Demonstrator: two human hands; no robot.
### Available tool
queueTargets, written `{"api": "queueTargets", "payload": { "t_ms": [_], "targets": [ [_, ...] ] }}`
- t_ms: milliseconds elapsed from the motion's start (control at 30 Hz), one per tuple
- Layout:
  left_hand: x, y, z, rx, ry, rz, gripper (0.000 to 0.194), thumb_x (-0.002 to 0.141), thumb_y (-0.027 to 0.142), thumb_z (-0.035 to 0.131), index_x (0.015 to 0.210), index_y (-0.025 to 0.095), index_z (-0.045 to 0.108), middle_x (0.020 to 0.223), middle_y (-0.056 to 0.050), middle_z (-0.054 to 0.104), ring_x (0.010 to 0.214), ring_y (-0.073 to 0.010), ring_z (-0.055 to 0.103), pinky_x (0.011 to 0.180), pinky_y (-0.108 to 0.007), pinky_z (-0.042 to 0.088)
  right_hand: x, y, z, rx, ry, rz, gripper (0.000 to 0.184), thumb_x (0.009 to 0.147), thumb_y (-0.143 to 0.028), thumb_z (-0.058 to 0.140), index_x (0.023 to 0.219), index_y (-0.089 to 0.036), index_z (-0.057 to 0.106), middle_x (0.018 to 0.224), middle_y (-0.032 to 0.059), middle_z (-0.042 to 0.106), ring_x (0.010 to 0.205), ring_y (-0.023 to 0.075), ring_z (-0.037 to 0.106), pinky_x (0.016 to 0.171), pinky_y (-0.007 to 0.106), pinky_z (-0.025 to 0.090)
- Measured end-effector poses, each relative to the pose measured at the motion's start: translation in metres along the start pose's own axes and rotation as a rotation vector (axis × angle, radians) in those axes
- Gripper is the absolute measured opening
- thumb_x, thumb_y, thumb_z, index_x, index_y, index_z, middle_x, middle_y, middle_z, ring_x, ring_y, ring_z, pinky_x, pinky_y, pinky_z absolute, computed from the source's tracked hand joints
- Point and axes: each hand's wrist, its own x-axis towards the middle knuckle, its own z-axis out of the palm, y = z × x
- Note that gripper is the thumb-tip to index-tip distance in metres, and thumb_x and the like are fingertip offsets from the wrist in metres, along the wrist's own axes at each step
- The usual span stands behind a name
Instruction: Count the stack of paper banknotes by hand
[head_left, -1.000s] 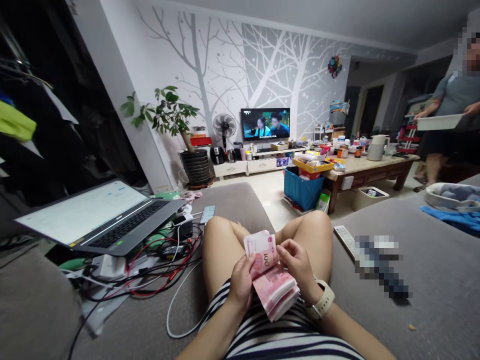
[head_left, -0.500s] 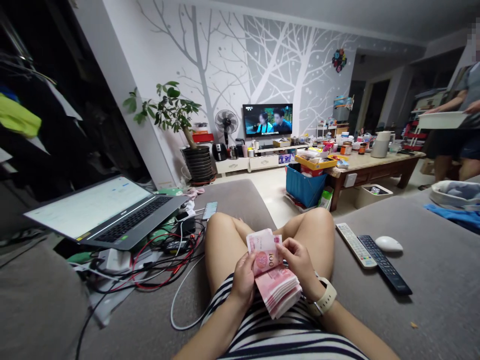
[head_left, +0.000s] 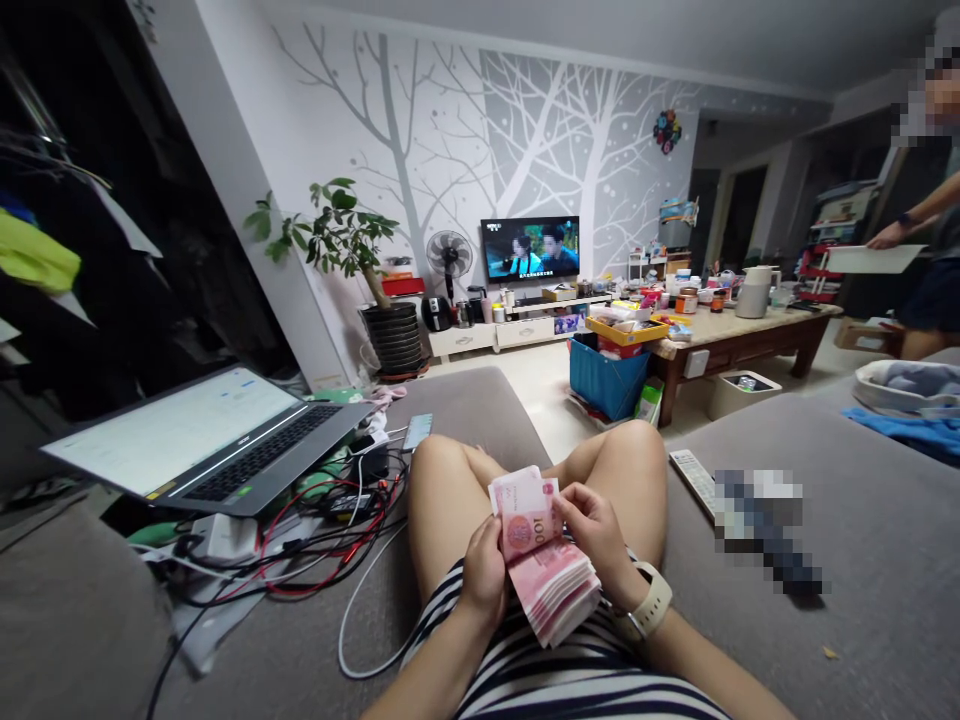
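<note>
A stack of pink 100 banknotes (head_left: 551,590) lies folded over my lap, its near end fanned into several layers. My left hand (head_left: 484,570) is closed around the left side of the stack, thumb on top. With thumb and fingertips, my right hand (head_left: 592,520) pinches the right edge of an upper banknote (head_left: 531,520) that stands up from the fold. Behind it another note's pale end sticks out. A watch with a light strap (head_left: 646,603) is on my right wrist.
An open laptop (head_left: 225,440) and tangled cables (head_left: 337,540) lie on the sofa to my left, near a phone (head_left: 418,432). A remote (head_left: 694,485) is at my right. Ahead stands a cluttered table (head_left: 727,335). At far right, a person's hand (head_left: 889,236) holds a white tub (head_left: 874,260).
My hands and the banknotes stay almost in the same pose. The view has shifted slightly. The person at far right has moved, with one arm now stretched over the tub.
</note>
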Motion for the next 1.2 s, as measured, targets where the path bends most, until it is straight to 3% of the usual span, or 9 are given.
{"api": "queueTargets", "payload": {
  "t_ms": [100, 467, 600, 867, 1200],
  "targets": [
    [0.0, -0.002, -0.002, -0.041, -0.079, -0.031, 0.023, 0.07, 0.035, 0.064, 0.077, 0.015, 0.072, 0.079, -0.007, 0.075, 0.073, -0.0222, 0.068, 0.074, -0.035, 0.053, 0.0, 0.001, 0.0, 0.007, 0.004, 0.008, 0.036, 0.079, -0.049, 0.068, 0.067, -0.016, 0.061, 0.06, -0.0012, 0.058, 0.057, 0.0128, 0.049, 0.056, 0.025, 0.038],
    [-0.002, 0.006, 0.002, -0.113, -0.128, -0.103, 0.026, 0.069, 0.035, 0.072, 0.084, 0.014, 0.074, 0.085, -0.009, 0.077, 0.086, -0.0276, 0.071, 0.083, -0.038, 0.054, 0.0, 0.006, -0.001, 0.02, -0.018, -0.001, 0.034, 0.085, -0.047, 0.062, 0.069, -0.018, 0.056, 0.054, -0.0039, 0.052, 0.05, 0.0106, 0.044, 0.052, 0.024, 0.035],
    [-0.004, 0.008, 0.004, -0.163, -0.157, -0.152, 0.029, 0.067, 0.033, 0.076, 0.089, 0.014, 0.073, 0.085, -0.01, 0.077, 0.085, -0.0287, 0.072, 0.08, -0.039, 0.055, 0.003, 0.01, -0.003, -0.028, 0.053, -0.006, 0.033, 0.077, -0.045, 0.072, 0.07, -0.018, 0.054, 0.06, -0.0044, 0.051, 0.055, 0.0107, 0.044, 0.054, 0.024, 0.036],
    [-0.008, 0.011, 0.006, -0.145, -0.191, -0.187, 0.032, 0.064, 0.028, 0.079, 0.09, 0.013, 0.071, 0.083, -0.01, 0.077, 0.082, -0.0278, 0.073, 0.078, -0.039, 0.056, 0.004, 0.01, -0.004, -0.121, 0.014, -0.004, 0.038, 0.078, -0.049, 0.067, 0.064, -0.019, 0.05, 0.059, -0.0044, 0.047, 0.057, 0.0119, 0.042, 0.056, 0.025, 0.036],
    [0.003, 0.003, -0.001, -0.069, -0.042, -0.05, 0.026, 0.068, 0.04, 0.069, 0.073, 0.015, 0.072, 0.074, -0.005, 0.074, 0.077, -0.0239, 0.069, 0.078, -0.035, 0.053, 0.0, -0.002, 0.0, -0.073, 0.002, -0.001, 0.036, 0.081, -0.047, 0.064, 0.063, -0.018, 0.054, 0.057, -0.0035, 0.049, 0.056, 0.0118, 0.042, 0.055, 0.025, 0.035]
  ]
}}
